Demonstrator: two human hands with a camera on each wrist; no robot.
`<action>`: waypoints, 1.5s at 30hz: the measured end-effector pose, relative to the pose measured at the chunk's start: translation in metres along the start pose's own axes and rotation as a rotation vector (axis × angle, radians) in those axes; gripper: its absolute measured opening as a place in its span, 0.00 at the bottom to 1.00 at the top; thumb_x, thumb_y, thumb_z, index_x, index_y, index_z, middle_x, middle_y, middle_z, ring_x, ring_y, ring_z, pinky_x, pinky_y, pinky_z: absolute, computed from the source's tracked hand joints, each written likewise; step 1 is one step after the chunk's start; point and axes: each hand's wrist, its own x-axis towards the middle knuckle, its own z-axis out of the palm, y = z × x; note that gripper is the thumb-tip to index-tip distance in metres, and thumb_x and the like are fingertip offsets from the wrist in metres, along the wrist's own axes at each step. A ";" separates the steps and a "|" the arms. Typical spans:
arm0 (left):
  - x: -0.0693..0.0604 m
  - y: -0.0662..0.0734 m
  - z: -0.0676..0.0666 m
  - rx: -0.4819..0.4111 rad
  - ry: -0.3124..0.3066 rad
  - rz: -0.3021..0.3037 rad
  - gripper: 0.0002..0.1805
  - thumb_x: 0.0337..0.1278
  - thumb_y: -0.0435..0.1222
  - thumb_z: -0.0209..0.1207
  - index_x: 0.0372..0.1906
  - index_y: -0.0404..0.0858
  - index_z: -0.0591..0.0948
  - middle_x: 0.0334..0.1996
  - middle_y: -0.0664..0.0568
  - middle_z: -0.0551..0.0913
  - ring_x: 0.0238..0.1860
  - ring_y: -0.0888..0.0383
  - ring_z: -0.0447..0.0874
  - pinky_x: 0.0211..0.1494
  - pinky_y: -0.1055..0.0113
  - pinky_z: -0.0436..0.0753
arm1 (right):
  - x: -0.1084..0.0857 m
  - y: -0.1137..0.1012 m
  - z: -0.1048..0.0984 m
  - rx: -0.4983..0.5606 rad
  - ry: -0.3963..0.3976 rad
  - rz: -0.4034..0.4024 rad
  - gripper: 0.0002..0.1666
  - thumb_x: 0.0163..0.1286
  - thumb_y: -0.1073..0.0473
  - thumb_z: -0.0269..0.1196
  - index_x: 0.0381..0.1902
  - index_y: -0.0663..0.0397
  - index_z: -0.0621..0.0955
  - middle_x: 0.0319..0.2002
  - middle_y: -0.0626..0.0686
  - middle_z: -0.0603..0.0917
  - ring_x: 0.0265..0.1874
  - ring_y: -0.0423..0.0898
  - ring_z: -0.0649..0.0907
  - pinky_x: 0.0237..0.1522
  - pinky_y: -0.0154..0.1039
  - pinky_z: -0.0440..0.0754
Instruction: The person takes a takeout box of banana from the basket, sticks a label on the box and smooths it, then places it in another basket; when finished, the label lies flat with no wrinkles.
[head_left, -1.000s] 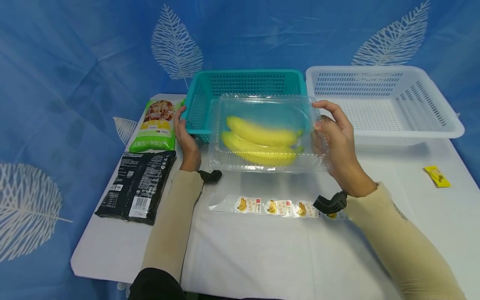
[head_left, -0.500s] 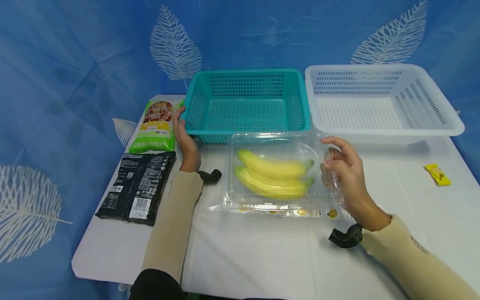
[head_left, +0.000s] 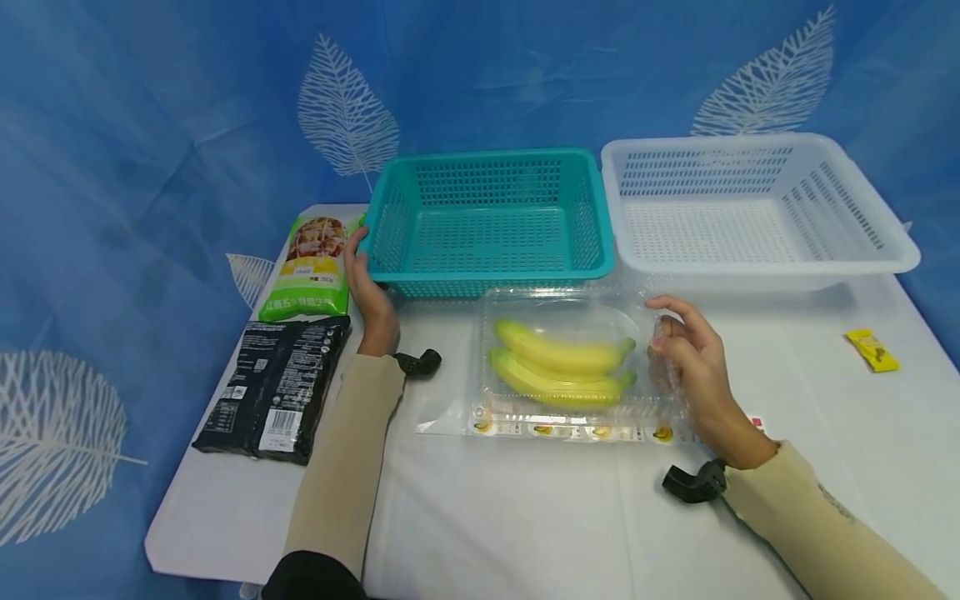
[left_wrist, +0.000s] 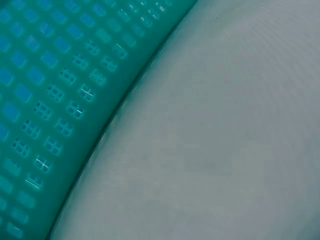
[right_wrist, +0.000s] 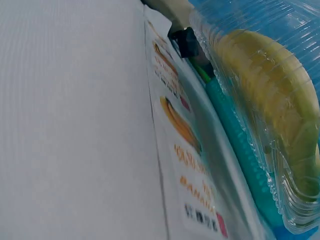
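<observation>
In the head view, a clear plastic clamshell box with yellow bananas inside lies in front of the baskets. My right hand pinches its right end between thumb and fingers. Through the box's near edge shows a strip of banana labels on the table; the right wrist view has the labels beside the box. Whether the box touches the table, I cannot tell. My left hand rests with extended fingers against the left side of the teal basket. The left wrist view catches only the basket's perforated wall and white tabletop.
A white perforated basket stands to the right of the teal one. At the left lie a green food bag and a black packet. A small yellow sachet is on the white table at the right.
My right hand has brought the banana box down from over the teal basket's front, toward me and a little right. My left hand has stayed at the basket's side.
</observation>
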 end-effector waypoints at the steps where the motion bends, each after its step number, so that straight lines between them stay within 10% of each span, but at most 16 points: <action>1: 0.000 0.000 -0.001 0.003 -0.001 0.007 0.23 0.77 0.40 0.38 0.67 0.49 0.75 0.68 0.51 0.69 0.66 0.43 0.67 0.64 0.52 0.67 | 0.001 0.001 -0.001 -0.001 0.006 0.005 0.29 0.66 0.78 0.44 0.61 0.62 0.76 0.27 0.49 0.72 0.09 0.41 0.63 0.08 0.39 0.57; 24: -0.002 0.000 -0.002 -0.014 -0.009 -0.013 0.23 0.77 0.41 0.37 0.68 0.51 0.74 0.68 0.52 0.68 0.67 0.40 0.66 0.64 0.50 0.68 | 0.011 0.019 -0.029 -0.045 0.083 0.010 0.28 0.65 0.78 0.48 0.59 0.58 0.81 0.27 0.49 0.73 0.16 0.40 0.67 0.11 0.34 0.61; 33: 0.001 0.003 -0.009 0.110 -0.020 0.038 0.23 0.80 0.48 0.39 0.69 0.49 0.74 0.67 0.53 0.71 0.66 0.44 0.70 0.65 0.50 0.69 | 0.008 0.023 -0.029 -0.098 0.117 0.010 0.28 0.65 0.78 0.49 0.61 0.65 0.79 0.28 0.49 0.72 0.17 0.40 0.69 0.13 0.31 0.66; 41: 0.011 0.031 -0.020 0.187 0.180 0.214 0.20 0.83 0.42 0.41 0.67 0.38 0.72 0.66 0.46 0.71 0.61 0.51 0.71 0.61 0.65 0.67 | 0.008 0.022 -0.029 -0.131 0.093 -0.002 0.27 0.66 0.79 0.51 0.63 0.67 0.78 0.27 0.51 0.71 0.19 0.41 0.69 0.16 0.33 0.67; 45: 0.008 0.056 -0.019 0.141 0.184 0.301 0.18 0.82 0.41 0.41 0.64 0.42 0.73 0.47 0.53 0.73 0.36 0.61 0.68 0.44 0.65 0.66 | 0.007 0.021 -0.030 -0.158 0.084 -0.009 0.27 0.67 0.78 0.51 0.63 0.67 0.77 0.27 0.51 0.71 0.19 0.42 0.67 0.17 0.34 0.66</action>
